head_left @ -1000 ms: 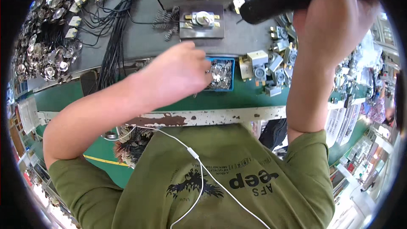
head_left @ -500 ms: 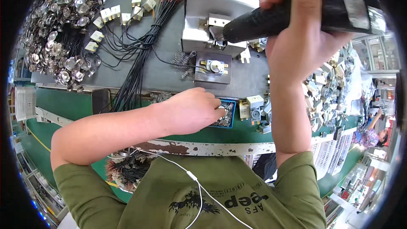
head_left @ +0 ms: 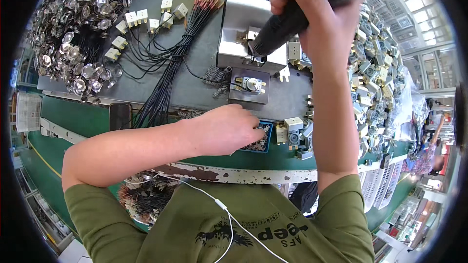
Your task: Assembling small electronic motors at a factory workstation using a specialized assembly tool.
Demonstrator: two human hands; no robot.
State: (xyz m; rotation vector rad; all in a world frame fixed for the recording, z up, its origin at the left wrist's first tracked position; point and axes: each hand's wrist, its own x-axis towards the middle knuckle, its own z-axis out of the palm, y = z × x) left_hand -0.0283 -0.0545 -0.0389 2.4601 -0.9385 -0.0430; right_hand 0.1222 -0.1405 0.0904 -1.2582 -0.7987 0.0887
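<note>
My right hand point(head_left: 331, 29) is wrapped round a black power screwdriver point(head_left: 278, 33), held tilted. Its nose end is at the small front fitting of a white box-shaped machine point(head_left: 228, 17); the exact contact at the tip is too small to tell. My left hand point(head_left: 226, 129) is bent over a small blue tray point(head_left: 267, 147) of tiny metal parts. Its fingers are curled down at the tray, and what they pinch is hidden. Between the hands, a small switch-like part point(head_left: 251, 84) with brass tabs and a black wire sits on a metal block point(head_left: 239, 98).
Bundled black wires point(head_left: 168, 73) with white connectors point(head_left: 131, 18) lie left of the machine. A heap of round metal caps point(head_left: 73, 53) fills the far left. Many switch-like parts point(head_left: 368, 75) are piled right, beyond my forearm. A dark phone-like slab point(head_left: 120, 116) lies near the front.
The screwdriver has swung to a steeper tilt, its body shifting left and up with my right hand. My left hand has moved slightly right, still at the tray. The whole view has shifted a little.
</note>
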